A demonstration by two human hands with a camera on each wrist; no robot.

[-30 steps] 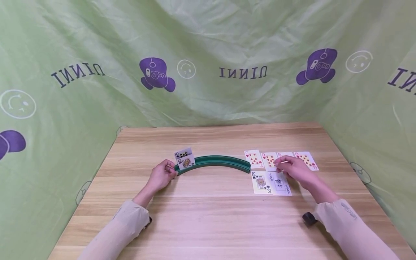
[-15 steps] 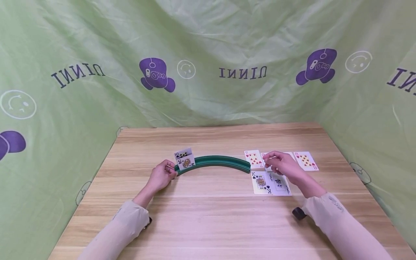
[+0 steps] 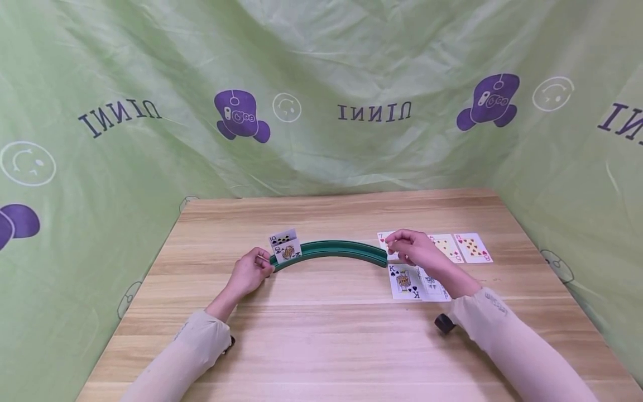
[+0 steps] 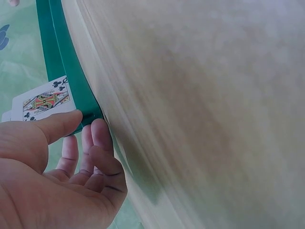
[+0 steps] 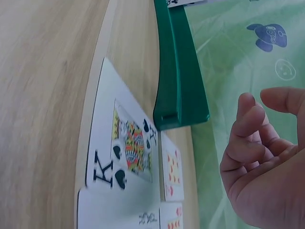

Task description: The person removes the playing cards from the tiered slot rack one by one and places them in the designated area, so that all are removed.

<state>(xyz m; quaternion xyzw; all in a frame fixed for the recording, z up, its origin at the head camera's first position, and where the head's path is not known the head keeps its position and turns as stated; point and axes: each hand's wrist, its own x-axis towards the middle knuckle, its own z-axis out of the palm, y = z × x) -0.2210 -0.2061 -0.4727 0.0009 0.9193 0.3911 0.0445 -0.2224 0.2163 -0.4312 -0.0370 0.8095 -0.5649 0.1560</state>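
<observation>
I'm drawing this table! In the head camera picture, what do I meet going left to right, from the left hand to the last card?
Left hand, green curved holder, right hand, card with a 5, 8 of hearts.

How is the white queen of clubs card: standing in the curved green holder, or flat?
Standing in the holder: the head view shows the card rising above its front lip, face toward the camera.

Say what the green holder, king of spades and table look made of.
Green holder: probably plastic; smooth, soft sheen, even colour.
King of spades: likely coated paper, maybe plastic; smooth, thin, crisply printed.
Table: wood or wood-look laminate; smooth, and its pale grain streaks fit either.
</observation>
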